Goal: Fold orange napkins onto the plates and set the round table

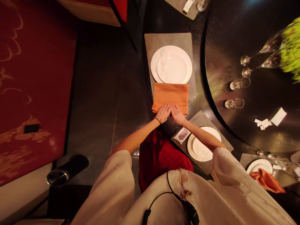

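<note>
An orange folded napkin (pixel 171 95) lies on a grey placemat (pixel 152 47), just below two stacked white plates (pixel 172 65). My left hand (pixel 163 113) and my right hand (pixel 177 114) rest side by side on the napkin's near edge, fingers stretched flat and pressing the cloth. A thin dark band circles my left wrist. Neither hand grips anything.
Another placemat (pixel 199 118) with white plates (pixel 203 143) and a small packet (pixel 182 134) sits under my right forearm. Several glasses (pixel 239 83) stand on the dark raised turntable (pixel 234 31). A third plate with a crumpled orange napkin (pixel 267 180) is at right. Red chair seat (pixel 161 156) below.
</note>
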Motion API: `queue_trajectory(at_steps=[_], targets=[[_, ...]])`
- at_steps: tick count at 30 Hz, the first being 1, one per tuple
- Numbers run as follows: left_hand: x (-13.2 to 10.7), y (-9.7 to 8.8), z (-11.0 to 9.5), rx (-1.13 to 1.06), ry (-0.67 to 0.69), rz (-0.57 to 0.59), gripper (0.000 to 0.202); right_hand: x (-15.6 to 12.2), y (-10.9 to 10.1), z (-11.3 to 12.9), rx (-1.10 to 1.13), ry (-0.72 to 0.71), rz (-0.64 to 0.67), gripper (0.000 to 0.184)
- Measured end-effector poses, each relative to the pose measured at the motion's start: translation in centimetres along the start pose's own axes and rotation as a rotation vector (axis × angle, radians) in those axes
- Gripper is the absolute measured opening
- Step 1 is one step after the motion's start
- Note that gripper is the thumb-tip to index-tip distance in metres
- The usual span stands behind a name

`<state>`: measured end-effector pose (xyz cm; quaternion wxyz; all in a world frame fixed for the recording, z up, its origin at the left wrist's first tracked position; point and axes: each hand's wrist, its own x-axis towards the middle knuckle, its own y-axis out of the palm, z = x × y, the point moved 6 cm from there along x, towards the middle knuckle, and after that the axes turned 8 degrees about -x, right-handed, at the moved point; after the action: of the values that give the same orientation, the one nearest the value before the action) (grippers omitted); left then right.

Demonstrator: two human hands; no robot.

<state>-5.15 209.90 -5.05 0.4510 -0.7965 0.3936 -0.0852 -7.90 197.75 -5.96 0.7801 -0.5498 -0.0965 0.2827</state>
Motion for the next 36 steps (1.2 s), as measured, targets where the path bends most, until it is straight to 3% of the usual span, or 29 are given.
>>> queue_trajectory(at_steps=[2,5,9,12,15,18,20,22,25,27,32,36], targets=[[-0.2,0.1,1.0,-0.017,-0.01,-0.021,0.062,-0.1,-0.1,-0.5,-0.023,-0.002,0.016,0.06],[-2.4,-1.0,4.1,-0.029,-0.013,-0.075,0.059,-2.4,-1.8,-3.2,-0.033,-0.011,0.064,0.055],[-5.1,-1.9,7.0,-0.181,0.034,-0.035,0.049,-5.6,-3.8,-5.9,0.223,-0.063,0.181,0.047],[-4.9,-2.3,9.2,-0.412,-0.135,-0.009,0.032,-5.7,-3.6,-7.6,0.56,0.118,0.217,0.037],[-3.2,-2.5,11.3,-0.686,-0.362,0.057,0.028,-4.6,-2.4,-9.7,0.857,0.392,0.197,0.045],[-1.5,-3.6,12.1,-0.734,-0.41,0.071,0.027,-3.7,-2.0,-11.2,0.982,0.521,0.14,0.051],[-1.0,-5.0,11.9,-0.589,-0.336,-0.033,0.029,-3.6,-2.8,-11.7,0.921,0.498,0.038,0.044],[-1.1,-5.9,10.9,-0.422,-0.178,-0.117,0.031,-4.0,-4.0,-11.2,0.774,0.379,-0.063,0.032],[-2.3,-5.4,9.0,-0.258,0.112,-0.083,0.036,-5.0,-4.7,-9.0,0.519,0.125,-0.102,0.033],[-3.4,-4.5,8.5,-0.189,0.226,-0.02,0.038,-5.7,-4.2,-7.5,0.391,0.012,-0.067,0.037],[-5.4,-3.7,8.1,-0.055,0.245,0.044,0.048,-6.6,-2.8,-6.0,0.167,-0.033,-0.007,0.042],[-5.1,-3.0,5.3,0.08,0.2,0.133,0.051,-5.9,-3.3,-4.0,-0.04,-0.068,0.061,0.041]])
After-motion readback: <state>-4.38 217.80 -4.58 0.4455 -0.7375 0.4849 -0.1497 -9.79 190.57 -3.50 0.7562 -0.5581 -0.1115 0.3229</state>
